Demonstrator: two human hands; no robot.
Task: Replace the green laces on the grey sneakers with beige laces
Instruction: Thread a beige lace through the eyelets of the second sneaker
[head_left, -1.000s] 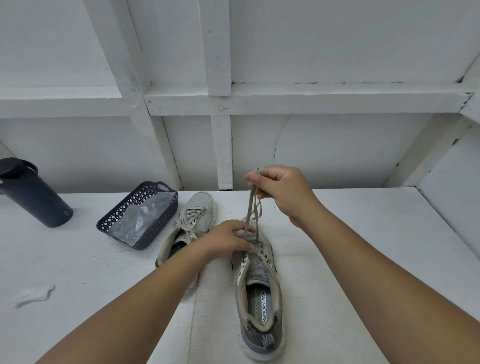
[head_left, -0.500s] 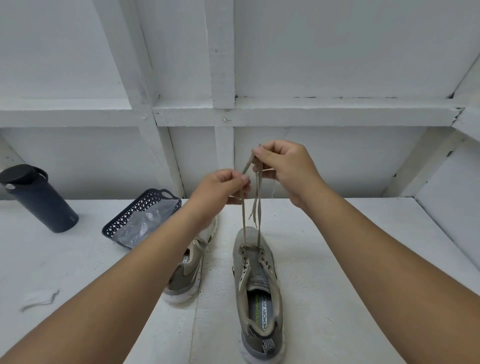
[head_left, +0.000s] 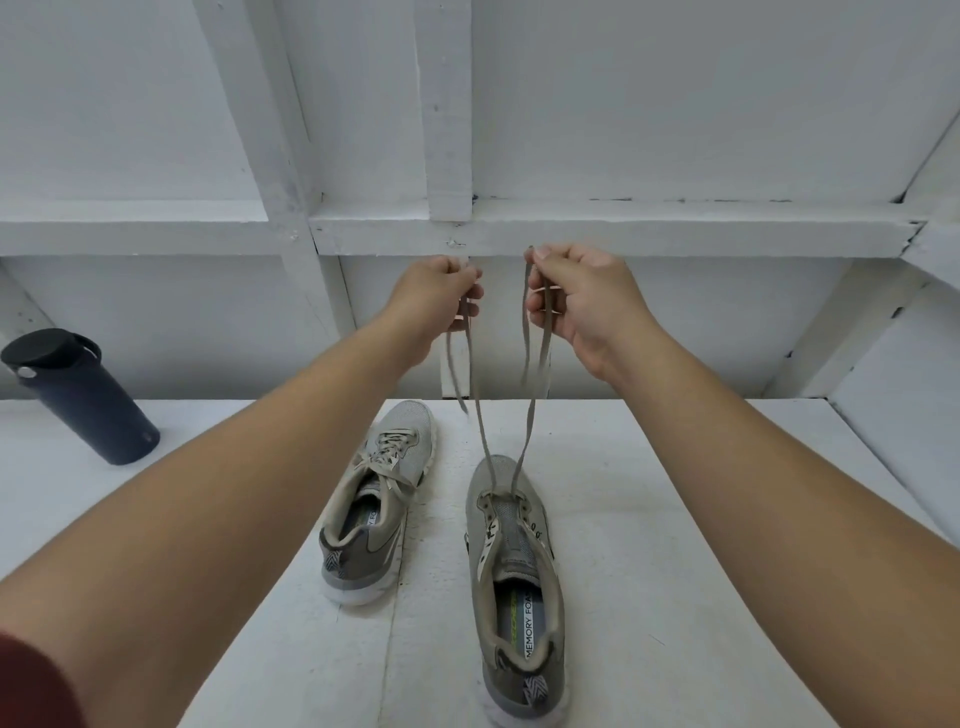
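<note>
Both hands have risen and drawn apart since half a second ago, when they were close together above the shoe; the basket on the left of the table is no longer in view, covered by the left forearm.

Much is hidden: the left hand (head_left: 439, 291) shows mostly its back, so how its fingers close on the lace is hard to make out, though a strand runs out from under its curled fingers. A dark red sleeve is cut off at the near left corner. The loose lace ends dangling below each hand are blurred.

One beige lace (head_left: 480, 415) rises from the front eyelets of the right sneaker (head_left: 511, 571) in two strands that spread upward, one to each hand. That sneaker lies on the white table (head_left: 675, 519) with its toe far and heel near. The left sneaker (head_left: 376, 499), already laced in beige, sits just beside it, its toe pointing far and slightly right.

The right hand (head_left: 582, 301) pinches its strand between thumb and forefinger, the other fingers curled. Both forearms reach forward and up, hands level and apart.

A dark bottle (head_left: 83, 395) stands at the far left of the table.
</note>
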